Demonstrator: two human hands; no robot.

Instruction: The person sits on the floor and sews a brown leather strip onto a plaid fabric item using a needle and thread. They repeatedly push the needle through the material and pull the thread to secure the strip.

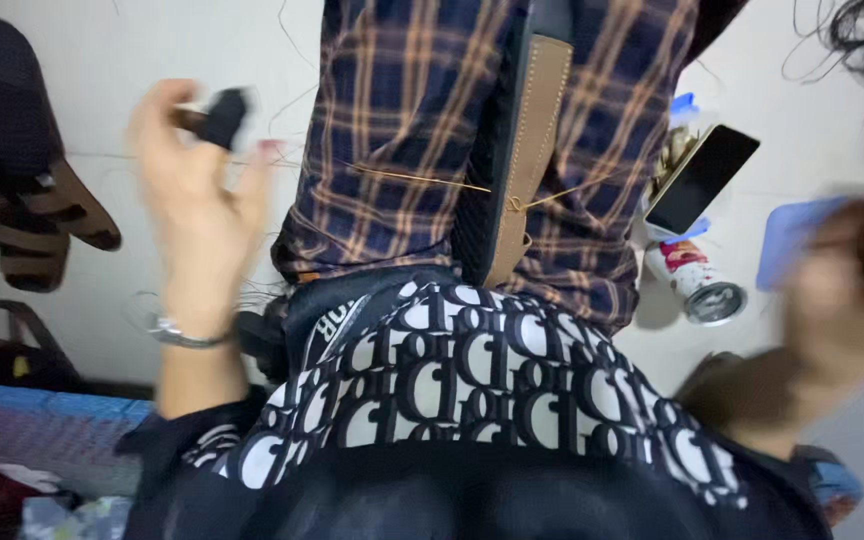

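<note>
My left hand (197, 200) is raised at the left with a silver bracelet on its wrist. Its thumb and fingertips pinch a small black object (224, 115). Blue and orange plaid cloth (402, 130) hangs down the middle, and over it runs a dark strap with a tan leather face (522, 150). A thin gold wire or needle (422, 178) crosses the cloth. My right hand (852, 270) is a blur at the right edge, close to a light blue thing (787, 240). The blur hides whether it holds anything. My black and white patterned top (472, 380) fills the bottom.
A phone (702, 178) with a dark screen lies on the pale floor at the right, and a can (697, 285) lies on its side below it. Brown strapped sandals (32, 200) sit at the left, a dark bag (2, 345) below them, and a blue patterned mat (42, 425) is at the lower left.
</note>
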